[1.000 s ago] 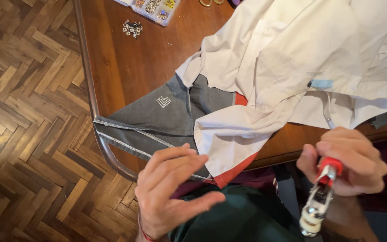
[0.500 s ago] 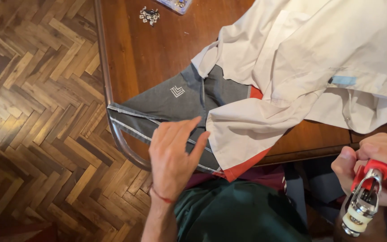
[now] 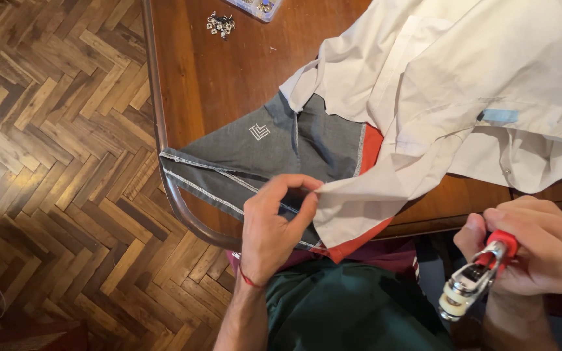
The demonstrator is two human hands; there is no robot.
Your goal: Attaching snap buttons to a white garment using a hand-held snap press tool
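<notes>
Between thumb and fingers of the left hand (image 3: 271, 227) lies the pinched white shirt (image 3: 463, 97) corner, cloth running up-right, while the farther right hand (image 3: 535, 244) clenches red-handled snap pliers (image 3: 479, 279).

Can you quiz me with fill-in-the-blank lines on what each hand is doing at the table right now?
1. The left hand pinches the corner of the ____ shirt.
2. The right hand grips snap pliers with ____ handles.
3. The grey garment lies ____ the shirt.
4. The loose metal snaps lie on the ____ table.

Missing words: white; red; under; wooden
</notes>
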